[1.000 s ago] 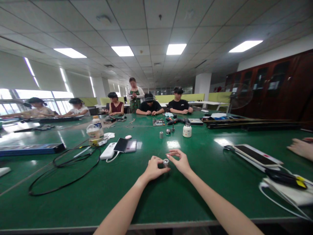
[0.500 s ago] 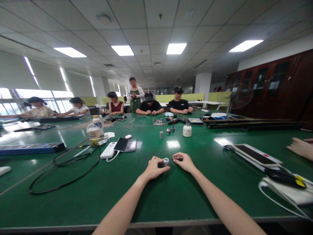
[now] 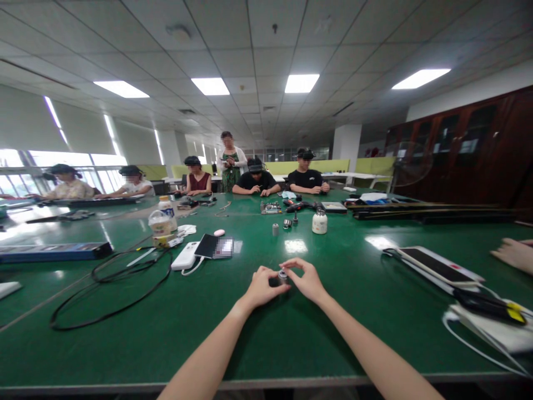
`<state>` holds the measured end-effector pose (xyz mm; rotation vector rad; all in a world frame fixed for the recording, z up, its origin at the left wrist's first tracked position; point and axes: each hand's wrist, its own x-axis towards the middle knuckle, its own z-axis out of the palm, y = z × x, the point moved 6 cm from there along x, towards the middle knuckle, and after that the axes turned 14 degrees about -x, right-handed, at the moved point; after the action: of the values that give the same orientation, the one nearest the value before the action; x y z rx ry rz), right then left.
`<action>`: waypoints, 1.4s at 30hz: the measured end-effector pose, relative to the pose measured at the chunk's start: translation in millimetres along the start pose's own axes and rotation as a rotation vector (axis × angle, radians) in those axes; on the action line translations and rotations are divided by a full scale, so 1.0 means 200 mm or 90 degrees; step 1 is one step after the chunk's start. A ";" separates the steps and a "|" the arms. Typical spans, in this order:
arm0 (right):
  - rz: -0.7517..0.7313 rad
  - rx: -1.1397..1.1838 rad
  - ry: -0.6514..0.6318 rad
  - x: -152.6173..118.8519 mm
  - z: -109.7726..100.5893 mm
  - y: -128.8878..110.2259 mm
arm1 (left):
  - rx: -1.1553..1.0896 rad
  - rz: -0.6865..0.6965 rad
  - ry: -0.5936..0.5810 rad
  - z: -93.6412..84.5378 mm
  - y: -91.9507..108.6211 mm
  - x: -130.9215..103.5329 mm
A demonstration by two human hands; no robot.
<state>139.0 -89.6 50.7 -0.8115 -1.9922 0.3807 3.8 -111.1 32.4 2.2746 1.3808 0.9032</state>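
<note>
A small grey metal cylinder [image 3: 283, 279] with a round opening on top stands upright on the green table [image 3: 200, 339]. My left hand [image 3: 261, 287] is closed around its left and near side, thumb across the front. Above its top rim, my right hand [image 3: 308, 279] has thumb and index finger drawn together in a pinch. Whatever they hold is too small to make out. Farther off stand a similar grey cylinder [image 3: 275, 229], some shiny metal pieces [image 3: 287, 224] and a dark upright fitting [image 3: 295, 218].
A white jar [image 3: 319, 222] stands beyond my hands. Leftward lie a power bank [image 3: 185, 256], a phone [image 3: 210, 246] and a looped black cable [image 3: 156, 291]. On the right are a tablet-like device [image 3: 437, 265] and another person's hand [image 3: 512, 254]. Several people sit across the table.
My right hand has moved left, from beside the cylinder to its top, and its fingers have come together. My left hand stays around the cylinder.
</note>
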 end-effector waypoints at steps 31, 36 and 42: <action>0.211 0.099 -0.084 -0.03 0.10 0.22 | -0.027 0.051 0.237 -0.11 0.00 0.01; 0.141 0.106 -0.179 -0.07 0.15 0.14 | -0.015 0.055 0.252 -0.12 0.03 0.00; 0.099 0.081 -0.201 -0.07 0.14 0.11 | 0.034 -0.032 0.309 -0.17 -0.02 0.00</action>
<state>130.1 -81.4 14.4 -0.8691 -2.1733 0.7580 -21.4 -110.0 54.7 2.1284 1.6591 1.4868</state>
